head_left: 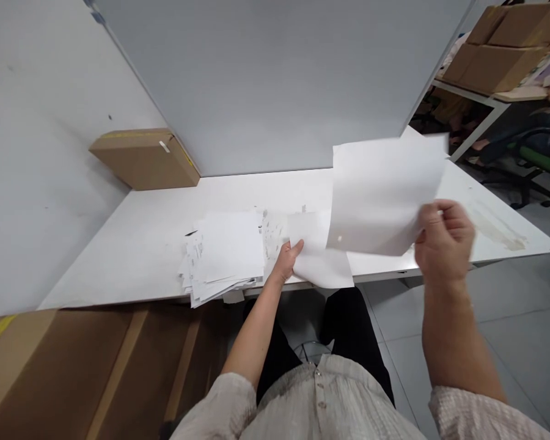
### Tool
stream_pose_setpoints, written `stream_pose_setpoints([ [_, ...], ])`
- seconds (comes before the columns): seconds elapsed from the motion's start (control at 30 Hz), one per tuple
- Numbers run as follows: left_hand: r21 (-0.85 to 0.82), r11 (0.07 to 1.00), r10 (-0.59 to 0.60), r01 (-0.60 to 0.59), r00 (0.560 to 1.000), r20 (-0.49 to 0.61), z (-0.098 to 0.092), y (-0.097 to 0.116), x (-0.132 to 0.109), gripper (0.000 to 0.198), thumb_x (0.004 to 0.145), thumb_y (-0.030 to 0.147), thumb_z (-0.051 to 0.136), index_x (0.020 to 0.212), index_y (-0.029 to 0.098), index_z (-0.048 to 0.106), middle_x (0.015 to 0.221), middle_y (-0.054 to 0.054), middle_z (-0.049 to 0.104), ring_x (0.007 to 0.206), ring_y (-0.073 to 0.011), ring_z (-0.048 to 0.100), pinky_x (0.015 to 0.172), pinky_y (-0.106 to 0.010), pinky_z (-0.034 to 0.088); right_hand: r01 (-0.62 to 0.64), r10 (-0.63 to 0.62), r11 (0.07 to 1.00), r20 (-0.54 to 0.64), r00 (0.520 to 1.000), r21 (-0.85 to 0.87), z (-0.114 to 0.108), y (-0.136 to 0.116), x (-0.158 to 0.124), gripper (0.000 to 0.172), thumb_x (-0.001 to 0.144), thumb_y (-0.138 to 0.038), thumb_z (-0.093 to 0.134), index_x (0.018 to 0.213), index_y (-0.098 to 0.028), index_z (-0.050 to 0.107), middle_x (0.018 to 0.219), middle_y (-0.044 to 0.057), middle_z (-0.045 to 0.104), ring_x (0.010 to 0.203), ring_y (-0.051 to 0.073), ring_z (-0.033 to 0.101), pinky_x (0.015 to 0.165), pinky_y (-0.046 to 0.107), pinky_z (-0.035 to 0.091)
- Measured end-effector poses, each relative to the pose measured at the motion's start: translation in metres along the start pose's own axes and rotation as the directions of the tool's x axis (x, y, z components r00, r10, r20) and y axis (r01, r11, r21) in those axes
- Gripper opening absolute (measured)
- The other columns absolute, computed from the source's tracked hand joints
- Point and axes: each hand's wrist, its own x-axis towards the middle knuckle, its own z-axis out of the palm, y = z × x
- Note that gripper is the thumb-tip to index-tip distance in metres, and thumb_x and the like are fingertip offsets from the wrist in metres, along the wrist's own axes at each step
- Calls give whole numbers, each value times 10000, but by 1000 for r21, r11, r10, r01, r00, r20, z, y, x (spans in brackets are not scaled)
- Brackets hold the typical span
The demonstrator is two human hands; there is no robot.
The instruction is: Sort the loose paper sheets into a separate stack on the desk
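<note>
My left hand (288, 261) is closed on the left edge of a white sheet of paper (325, 269), thumb on top, near the table's front edge. Raised to the right, my right hand (444, 238) pinches the lower right corner of another white sheet (385, 195). That sheet stands up at a tilt above the table and partly covers the one in my left hand. To the left of my left hand lies an uneven stack of white papers (231, 247), its lower sheets sticking out over the table's front edge.
A cardboard box (144, 160) rests at the back left of the white table (151, 244), against a grey panel (279, 85). Large open cartons (96, 366) stand below on the left. At the far right are stacked boxes (499, 67), a chair (541, 153) and part of another person.
</note>
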Motion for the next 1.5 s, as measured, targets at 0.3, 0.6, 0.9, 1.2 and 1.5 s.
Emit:
stream_pose_setpoints([
  [0.3,-99,994,-51,48,998,-25,2,3,1,531,680,588,654,904,107,667,877,-128,712,938,-269,647,874,-396,487,-202,330,892,276,903,-405,52,93,-62,223,785,-404,492,756,-196,569,676,23,603,651,165,524,634,286,378],
  [0.6,80,997,12,-15,999,43,2,1,-2,523,654,489,722,1000,102,660,905,-112,710,857,-256,655,838,-418,487,-249,341,916,284,896,-315,65,88,-75,259,785,-440,503,725,-200,579,696,22,612,652,161,525,646,287,399],
  [0.9,76,997,7,-17,991,136,2,3,-5,508,686,481,698,1031,110,656,944,-123,703,853,-253,652,802,-397,487,-540,484,841,484,729,-28,67,92,-66,510,686,-525,637,1072,-200,561,872,68,666,730,207,607,650,337,490],
  [1.2,-52,983,178,-178,984,-3,-2,-1,7,423,624,395,758,958,158,652,788,-29,702,719,-159,638,727,-299,492,-569,491,822,519,700,-11,47,89,-78,350,672,-460,683,880,-188,609,744,17,660,626,168,584,558,275,473],
  [1.5,152,969,207,-192,975,-86,-3,-5,8,315,622,423,730,744,138,672,582,31,584,559,-93,515,581,-229,437,-568,520,820,502,691,-66,34,92,-88,327,688,-445,680,869,-182,612,756,13,657,622,151,571,561,258,456],
])
